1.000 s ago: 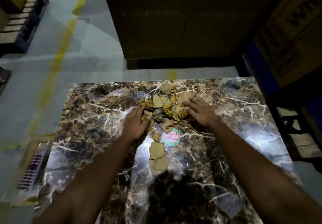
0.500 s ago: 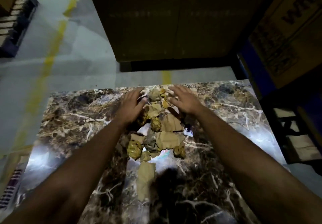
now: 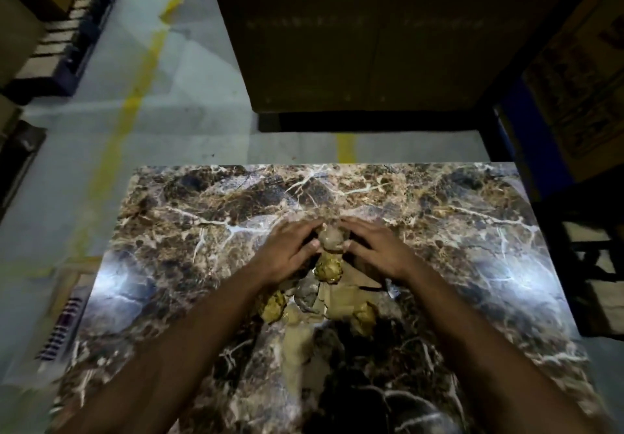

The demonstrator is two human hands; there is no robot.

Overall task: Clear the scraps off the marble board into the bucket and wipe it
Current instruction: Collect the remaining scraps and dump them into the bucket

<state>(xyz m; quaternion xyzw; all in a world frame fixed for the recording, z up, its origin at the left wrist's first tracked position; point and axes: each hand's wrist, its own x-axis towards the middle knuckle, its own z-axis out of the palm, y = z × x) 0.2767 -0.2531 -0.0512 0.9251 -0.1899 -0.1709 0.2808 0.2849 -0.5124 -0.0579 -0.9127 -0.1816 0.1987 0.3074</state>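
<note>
A brown marble board [image 3: 456,217] with white veins fills the lower view. In its middle lies a pile of scraps [image 3: 329,293]: crumpled yellow wads, grey bits and flat tan paper pieces. My left hand [image 3: 287,253] lies on the pile's left side, and my right hand [image 3: 374,248] lies on its right side. The fingers of both are fairly straight and cup the far end of the pile, almost meeting over a grey crumpled wad [image 3: 332,239]. No bucket is in view.
A striped cloth [image 3: 59,330] lies in a container by the board's left edge. A large cardboard box [image 3: 371,35] stands beyond the board, more printed boxes [image 3: 580,72] at right, a dark pallet [image 3: 64,38] at far left. Grey floor with yellow lines surrounds the board.
Both hands reached past the far end of the pile, closed in and dragged the scraps toward me. The pile is tighter and nearer than before.
</note>
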